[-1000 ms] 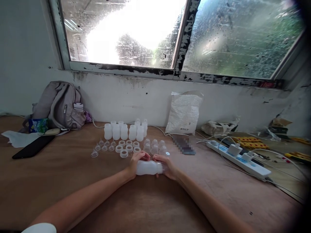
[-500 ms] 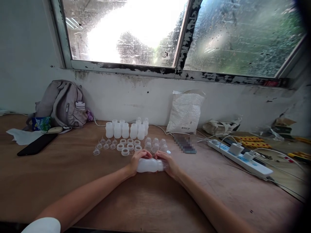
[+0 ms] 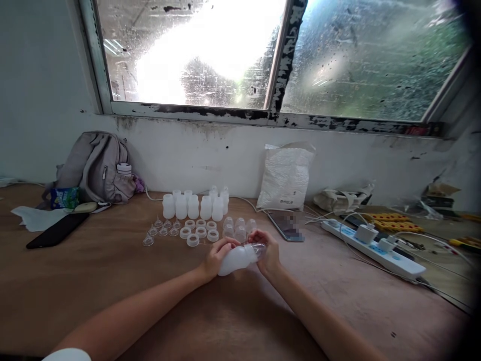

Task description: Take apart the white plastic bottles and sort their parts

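Observation:
Both hands hold one frosted baby bottle (image 3: 236, 260) with a clear cap, tilted with its capped end up and to the right. My left hand (image 3: 215, 259) wraps round the bottle's body. Closed about the capped end is my right hand (image 3: 269, 254); some of its fingers are behind the bottle. Just beyond the hands stand several clear bottle caps (image 3: 239, 229). To their left lie white collar rings (image 3: 193, 240) and clear nipples (image 3: 149, 240). Behind them, a group of frosted bottles (image 3: 181, 206) stands upright.
A white plastic package (image 3: 286, 175) leans on the wall beside a phone (image 3: 287, 228). On the right is a power strip (image 3: 372, 249) with chargers and cables. A grey backpack (image 3: 95, 168) and a black phone-like slab (image 3: 56, 231) are at the left.
The bottle has gone from lying nearly level to tilted, its capped end raised to the right. My right hand has turned and risen slightly with it. The view has shifted slightly.

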`<state>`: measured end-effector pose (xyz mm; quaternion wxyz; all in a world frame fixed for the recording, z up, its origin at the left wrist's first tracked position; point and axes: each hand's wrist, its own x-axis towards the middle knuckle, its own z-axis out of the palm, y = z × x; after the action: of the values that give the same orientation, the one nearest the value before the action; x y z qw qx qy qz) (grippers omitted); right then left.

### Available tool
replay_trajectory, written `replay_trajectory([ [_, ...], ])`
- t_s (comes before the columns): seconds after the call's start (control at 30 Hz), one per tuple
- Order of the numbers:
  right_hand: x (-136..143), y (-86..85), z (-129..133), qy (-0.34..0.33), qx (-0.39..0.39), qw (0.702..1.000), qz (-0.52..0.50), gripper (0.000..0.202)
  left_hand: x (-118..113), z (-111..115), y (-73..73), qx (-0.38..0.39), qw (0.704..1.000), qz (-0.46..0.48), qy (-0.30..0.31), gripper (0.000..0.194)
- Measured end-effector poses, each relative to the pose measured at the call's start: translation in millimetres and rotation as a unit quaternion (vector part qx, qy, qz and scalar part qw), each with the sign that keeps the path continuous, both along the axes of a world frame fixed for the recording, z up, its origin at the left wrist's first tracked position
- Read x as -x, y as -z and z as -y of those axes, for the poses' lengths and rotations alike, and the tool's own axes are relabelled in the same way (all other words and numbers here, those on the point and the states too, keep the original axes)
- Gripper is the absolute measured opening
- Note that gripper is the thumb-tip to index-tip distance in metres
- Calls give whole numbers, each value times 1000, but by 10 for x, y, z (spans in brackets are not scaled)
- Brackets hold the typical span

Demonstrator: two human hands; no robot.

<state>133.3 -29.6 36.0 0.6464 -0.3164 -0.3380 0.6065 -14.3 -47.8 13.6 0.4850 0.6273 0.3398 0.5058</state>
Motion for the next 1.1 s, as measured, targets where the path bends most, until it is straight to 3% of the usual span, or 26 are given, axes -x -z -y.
replay_trajectory([
  [0.3, 174, -18, 223, -46, -73, 993, 79, 20, 37, -199, 114, 54, 991, 46, -111, 23],
  [0.4, 153, -48, 208, -62, -50, 996, 45, 20, 20, -159, 95, 34, 991, 23, -129, 21],
  [0.5, 65, -127, 146, -83, 0, 996, -29, 17, -33, -30, 38, -38, 994, -59, -83, 23],
  [0.6, -18, -224, 114, -81, 2, 994, -72, 15, -78, 107, -20, -124, 981, -144, -25, 32],
  [0.8, -24, -327, 198, -73, 17, 997, -31, 16, -45, 212, -27, -206, 960, -187, -20, 32],
  [0.9, -8, -316, 221, -50, 13, 998, -20, 16, -19, 237, -37, -264, 940, -215, -15, 45],
  [1.0, -6, -302, 222, -49, 8, 999, -23, 17, -18, 252, -77, -270, 929, -252, -2, 48],
  [1.1, -7, -312, 232, -34, -23, 999, -8, 17, -37, 231, -89, -244, 934, -259, -11, 37],
])
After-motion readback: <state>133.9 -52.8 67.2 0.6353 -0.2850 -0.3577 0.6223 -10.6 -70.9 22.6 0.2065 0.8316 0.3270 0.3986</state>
